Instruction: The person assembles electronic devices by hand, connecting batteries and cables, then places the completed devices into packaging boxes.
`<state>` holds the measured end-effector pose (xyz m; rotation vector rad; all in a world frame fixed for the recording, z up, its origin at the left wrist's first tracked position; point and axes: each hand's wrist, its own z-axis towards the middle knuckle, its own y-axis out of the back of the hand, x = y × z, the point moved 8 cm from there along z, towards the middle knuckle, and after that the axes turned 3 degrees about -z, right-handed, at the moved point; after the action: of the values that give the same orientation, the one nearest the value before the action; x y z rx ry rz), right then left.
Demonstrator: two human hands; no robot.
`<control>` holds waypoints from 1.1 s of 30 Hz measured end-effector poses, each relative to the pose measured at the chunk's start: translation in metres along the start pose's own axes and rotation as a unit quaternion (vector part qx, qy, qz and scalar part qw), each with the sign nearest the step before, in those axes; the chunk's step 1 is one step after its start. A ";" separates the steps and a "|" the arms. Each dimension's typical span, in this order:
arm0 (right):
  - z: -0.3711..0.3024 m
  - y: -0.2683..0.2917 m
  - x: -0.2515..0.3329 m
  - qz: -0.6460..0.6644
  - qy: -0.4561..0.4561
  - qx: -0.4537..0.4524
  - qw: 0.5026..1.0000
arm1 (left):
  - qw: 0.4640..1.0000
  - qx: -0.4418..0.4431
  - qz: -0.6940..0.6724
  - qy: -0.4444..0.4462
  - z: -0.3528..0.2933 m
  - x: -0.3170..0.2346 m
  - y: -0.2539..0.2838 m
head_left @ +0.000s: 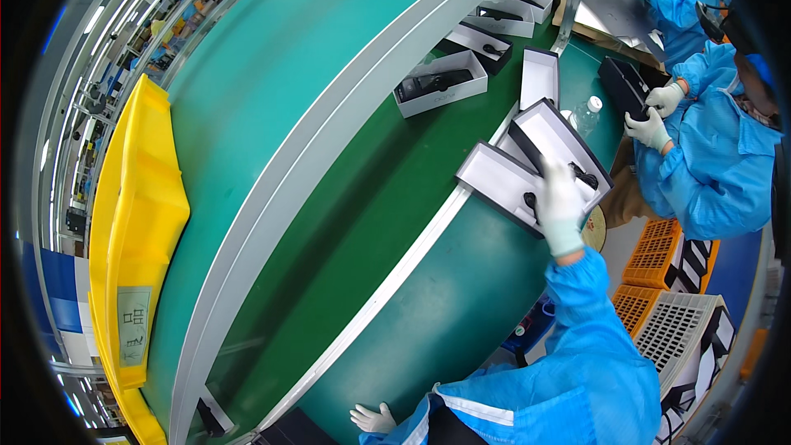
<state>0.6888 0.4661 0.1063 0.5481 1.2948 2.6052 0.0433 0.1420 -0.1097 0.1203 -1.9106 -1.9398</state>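
Note:
My right hand (560, 202), in a white glove and blurred by motion, reaches over two open boxes at the bench's edge. One box (494, 171) has a white inside and dark outer walls, with a small black piece (530, 199) in it. The other open box (554, 133) lies beyond it and holds a coiled black cable (585, 175). Whether my right fingers grip anything is hidden by the blur. My left hand (373, 418), also gloved, lies on the green bench (387, 338) with its fingers apart and nothing in them.
Several boxes with black devices, such as the nearest one (441, 86), line the green conveyor (346, 222). A co-worker's gloved hands (655, 119) hold a black box (624, 86). A clear bottle (587, 115) stands nearby. Orange crates (651, 254) sit right; a yellow bin (136, 222) left.

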 end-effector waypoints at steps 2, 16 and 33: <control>0.033 -0.053 0.061 0.132 0.045 0.063 0.988 | 0.999 -0.013 0.018 -0.027 -0.004 0.004 0.004; 0.144 -0.325 0.173 -0.143 0.172 0.267 0.937 | 0.999 0.012 -0.016 -0.043 0.008 -0.032 0.047; -0.307 0.008 0.361 0.206 0.677 0.232 0.667 | 0.948 -0.005 -0.318 0.020 0.010 -0.022 0.086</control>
<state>0.2351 0.3519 0.0309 -1.6571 2.3810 2.8878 0.0795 0.1610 -0.0308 0.8623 -1.9901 -2.3052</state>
